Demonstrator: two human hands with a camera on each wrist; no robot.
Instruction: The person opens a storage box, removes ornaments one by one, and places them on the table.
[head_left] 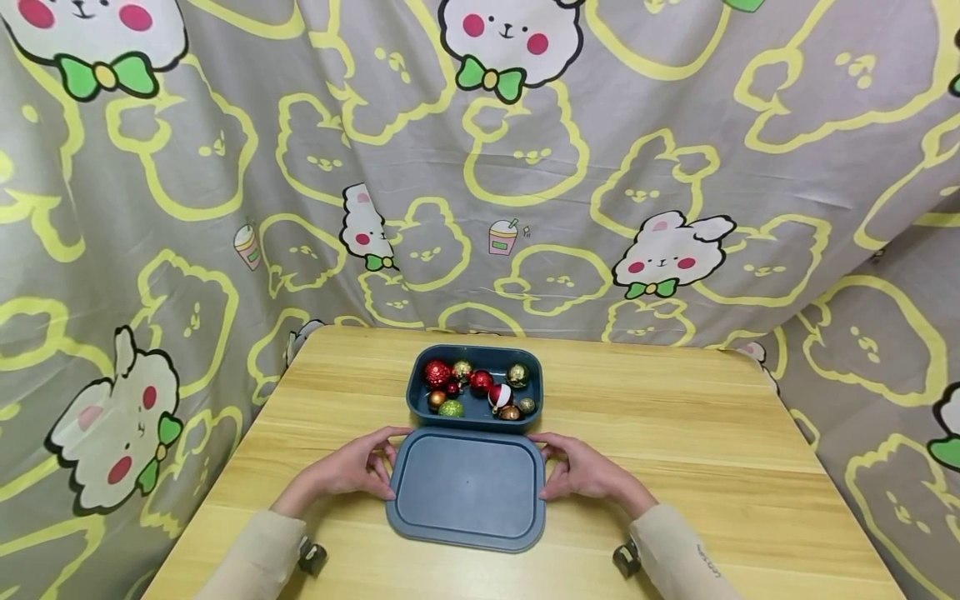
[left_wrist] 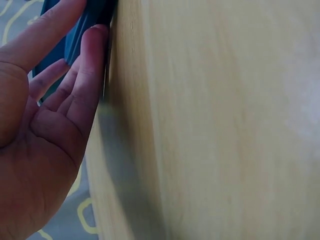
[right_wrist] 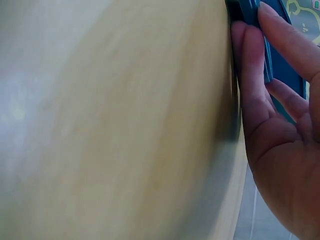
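Note:
A blue-grey rectangular lid (head_left: 468, 487) is held between both hands in front of a matching open box (head_left: 411, 400). My left hand (head_left: 352, 467) grips the lid's left short edge, and my right hand (head_left: 588, 468) grips its right one. In the left wrist view the fingertips (left_wrist: 94, 45) of the left hand meet the lid edge; the right wrist view shows the same for the right fingertips (right_wrist: 253, 45). Inside the box lie several Christmas baubles, among them a glittery red one (head_left: 437, 374), a green one (head_left: 452, 409) and a red-and-white one (head_left: 500, 397).
A light wooden table (head_left: 675, 417) lies beneath everything. Behind it and along both sides hangs a grey curtain (head_left: 540, 275) printed with cartoon animals. Dark straps with small devices (head_left: 311, 557) sit on both wrists.

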